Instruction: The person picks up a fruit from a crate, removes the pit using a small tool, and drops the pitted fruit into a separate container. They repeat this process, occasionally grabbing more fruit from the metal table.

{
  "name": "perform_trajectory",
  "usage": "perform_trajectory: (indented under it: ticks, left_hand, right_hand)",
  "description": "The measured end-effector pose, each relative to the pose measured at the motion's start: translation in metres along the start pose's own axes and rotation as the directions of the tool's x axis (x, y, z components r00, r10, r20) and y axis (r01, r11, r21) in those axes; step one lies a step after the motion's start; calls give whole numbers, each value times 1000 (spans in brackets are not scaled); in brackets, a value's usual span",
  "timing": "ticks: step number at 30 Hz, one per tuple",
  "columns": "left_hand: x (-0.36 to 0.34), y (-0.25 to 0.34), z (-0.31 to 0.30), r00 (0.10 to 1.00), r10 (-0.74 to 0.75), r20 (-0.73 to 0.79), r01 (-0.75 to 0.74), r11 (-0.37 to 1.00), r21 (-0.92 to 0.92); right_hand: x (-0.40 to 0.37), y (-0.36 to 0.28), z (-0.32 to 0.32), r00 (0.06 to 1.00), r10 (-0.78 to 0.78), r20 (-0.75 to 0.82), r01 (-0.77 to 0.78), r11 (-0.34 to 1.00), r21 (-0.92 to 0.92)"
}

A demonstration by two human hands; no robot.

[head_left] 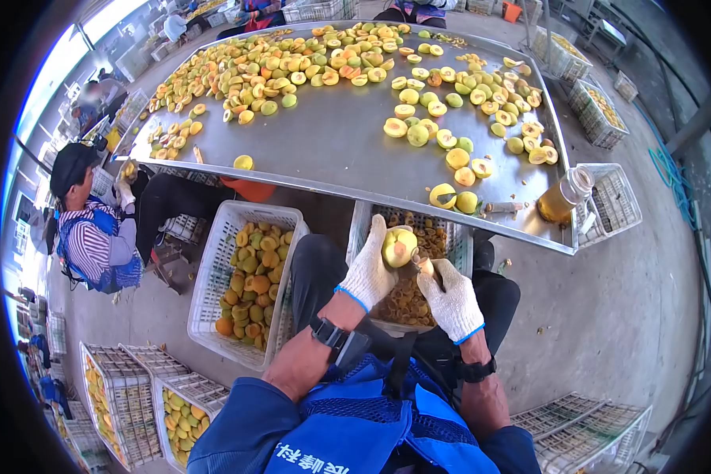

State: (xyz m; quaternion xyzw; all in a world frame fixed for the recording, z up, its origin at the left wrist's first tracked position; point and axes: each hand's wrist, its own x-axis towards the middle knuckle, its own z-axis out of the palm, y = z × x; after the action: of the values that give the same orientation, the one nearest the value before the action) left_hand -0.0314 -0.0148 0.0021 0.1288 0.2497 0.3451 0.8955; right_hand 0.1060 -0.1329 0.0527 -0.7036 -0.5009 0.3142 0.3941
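Observation:
My left hand (371,268), in a white knitted glove, grips a yellow-green peach (400,246) with its fingers behind it. Close beside it, my right hand (450,296), gloved too, is closed on a small tool (423,264) with a light brown end pointing toward the fruit. The tool's full shape is hidden by the fingers. Both hands are above a white crate (359,229) between my knees, which holds many brown pits and scraps (419,296).
The metal table (332,130) ahead bears heaps of cut peaches (292,67) and a jar of amber liquid (565,196). A crate of peaches (249,207) stands on the left, near a seated person (103,225). More crates (584,430) stand behind on both sides.

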Motion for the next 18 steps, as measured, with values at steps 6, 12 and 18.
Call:
perform_trajectory:
  ticks: [6,12,18]
  left_hand:
    - [-4,1,3,995,-80,-58,71,988,-140]
    - [-12,-3,11,996,77,47,-71,992,-107]
    - [-4,-9,4,991,130,21,-125,980,-156]
  right_hand:
    - [7,6,13,986,-165,-3,164,981,-105]
    - [12,5,20,996,-91,-5,90,994,-57]
    - [17,0,29,998,-61,-9,60,993,-97]
